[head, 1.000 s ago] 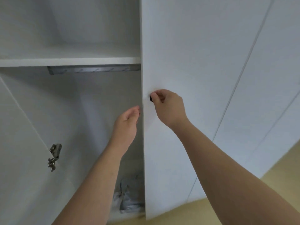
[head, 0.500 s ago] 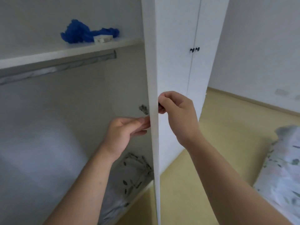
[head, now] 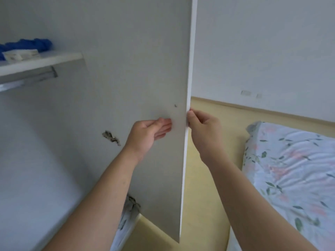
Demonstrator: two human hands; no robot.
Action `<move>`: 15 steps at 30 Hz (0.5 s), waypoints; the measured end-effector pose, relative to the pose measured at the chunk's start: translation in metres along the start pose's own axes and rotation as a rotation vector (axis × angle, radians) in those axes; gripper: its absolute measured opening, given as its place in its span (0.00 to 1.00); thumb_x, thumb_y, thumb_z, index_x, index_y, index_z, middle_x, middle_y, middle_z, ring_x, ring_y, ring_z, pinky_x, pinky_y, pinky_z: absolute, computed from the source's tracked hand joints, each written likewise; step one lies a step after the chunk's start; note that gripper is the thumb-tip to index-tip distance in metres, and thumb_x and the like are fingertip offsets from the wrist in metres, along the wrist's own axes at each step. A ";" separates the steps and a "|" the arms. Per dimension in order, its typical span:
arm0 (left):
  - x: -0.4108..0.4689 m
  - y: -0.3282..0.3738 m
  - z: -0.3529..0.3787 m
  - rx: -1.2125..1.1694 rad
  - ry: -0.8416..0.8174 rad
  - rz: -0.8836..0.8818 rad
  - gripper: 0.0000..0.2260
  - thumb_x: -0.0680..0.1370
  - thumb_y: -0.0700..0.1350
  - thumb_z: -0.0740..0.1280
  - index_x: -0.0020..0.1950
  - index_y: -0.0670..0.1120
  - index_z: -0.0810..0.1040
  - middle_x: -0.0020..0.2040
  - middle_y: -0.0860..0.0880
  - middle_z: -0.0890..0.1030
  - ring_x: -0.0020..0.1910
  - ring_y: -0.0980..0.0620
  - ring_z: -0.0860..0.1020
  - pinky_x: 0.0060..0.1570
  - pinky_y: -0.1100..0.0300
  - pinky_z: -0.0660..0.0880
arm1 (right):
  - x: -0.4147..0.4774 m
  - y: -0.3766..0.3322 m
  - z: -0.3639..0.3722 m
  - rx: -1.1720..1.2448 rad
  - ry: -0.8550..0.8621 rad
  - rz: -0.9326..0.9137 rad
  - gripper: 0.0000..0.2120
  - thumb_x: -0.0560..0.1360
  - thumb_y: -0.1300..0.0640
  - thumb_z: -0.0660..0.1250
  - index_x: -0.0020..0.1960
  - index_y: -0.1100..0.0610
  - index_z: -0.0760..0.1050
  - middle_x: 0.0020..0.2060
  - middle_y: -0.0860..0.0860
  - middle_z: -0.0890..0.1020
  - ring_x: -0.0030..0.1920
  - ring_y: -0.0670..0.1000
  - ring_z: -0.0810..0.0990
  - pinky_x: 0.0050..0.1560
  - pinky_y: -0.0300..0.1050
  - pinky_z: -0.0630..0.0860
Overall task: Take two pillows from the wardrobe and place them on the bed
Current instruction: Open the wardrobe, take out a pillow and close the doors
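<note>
Two hands are working the wardrobe door at the centre of the frame. My left hand is lying flat, fingers extended, against the door's inner face, gripping nothing. My right hand is curling around the door's outer edge, fingers closed on something hidden behind it. A leaf-printed pillow is peeking out low in the wardrobe, bottom centre, behind my left forearm. The bed with its floral cover is sitting at the right.
</note>
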State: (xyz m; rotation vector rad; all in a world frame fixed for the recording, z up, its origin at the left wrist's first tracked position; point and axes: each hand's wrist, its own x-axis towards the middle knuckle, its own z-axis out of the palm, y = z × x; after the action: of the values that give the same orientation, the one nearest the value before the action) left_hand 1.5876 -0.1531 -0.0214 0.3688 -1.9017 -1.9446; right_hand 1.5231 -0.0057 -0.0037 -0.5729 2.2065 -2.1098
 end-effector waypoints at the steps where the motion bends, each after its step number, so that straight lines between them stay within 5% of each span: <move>1: 0.007 -0.001 0.005 -0.013 0.001 0.001 0.14 0.85 0.43 0.60 0.62 0.38 0.81 0.54 0.45 0.85 0.56 0.53 0.84 0.61 0.57 0.78 | 0.003 0.002 -0.004 -0.040 0.003 -0.019 0.15 0.82 0.56 0.61 0.55 0.66 0.79 0.51 0.68 0.81 0.50 0.69 0.79 0.50 0.62 0.79; 4: 0.024 -0.007 0.014 -0.036 -0.007 0.012 0.15 0.85 0.44 0.59 0.65 0.37 0.79 0.57 0.44 0.84 0.58 0.53 0.83 0.62 0.59 0.78 | 0.013 0.007 -0.014 -0.200 0.011 -0.032 0.14 0.83 0.56 0.62 0.62 0.55 0.83 0.47 0.50 0.86 0.44 0.48 0.86 0.42 0.40 0.80; 8: 0.036 -0.028 0.011 -0.044 0.022 0.013 0.15 0.85 0.43 0.60 0.66 0.35 0.78 0.58 0.43 0.84 0.59 0.52 0.83 0.61 0.60 0.78 | 0.015 0.018 -0.016 -0.613 -0.050 -0.063 0.16 0.79 0.56 0.60 0.43 0.64 0.82 0.32 0.61 0.81 0.29 0.56 0.73 0.29 0.48 0.69; 11: 0.037 -0.056 -0.013 -0.006 0.128 -0.030 0.16 0.86 0.45 0.58 0.62 0.37 0.81 0.54 0.43 0.85 0.55 0.52 0.85 0.57 0.61 0.80 | 0.007 0.036 0.004 -0.846 -0.153 -0.067 0.18 0.77 0.54 0.59 0.35 0.65 0.74 0.27 0.60 0.74 0.28 0.57 0.70 0.29 0.49 0.68; 15: 0.019 -0.118 -0.071 0.054 0.406 -0.197 0.15 0.86 0.43 0.58 0.49 0.40 0.82 0.42 0.43 0.85 0.39 0.47 0.83 0.43 0.59 0.79 | -0.008 0.081 0.064 -0.880 -0.539 0.040 0.18 0.76 0.53 0.60 0.30 0.61 0.65 0.24 0.55 0.69 0.26 0.57 0.69 0.26 0.43 0.65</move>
State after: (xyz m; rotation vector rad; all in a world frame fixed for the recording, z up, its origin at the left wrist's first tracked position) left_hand 1.5918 -0.2249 -0.1402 0.9211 -1.7026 -1.7664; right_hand 1.5293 -0.0638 -0.0890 -0.9541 2.6161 -0.7073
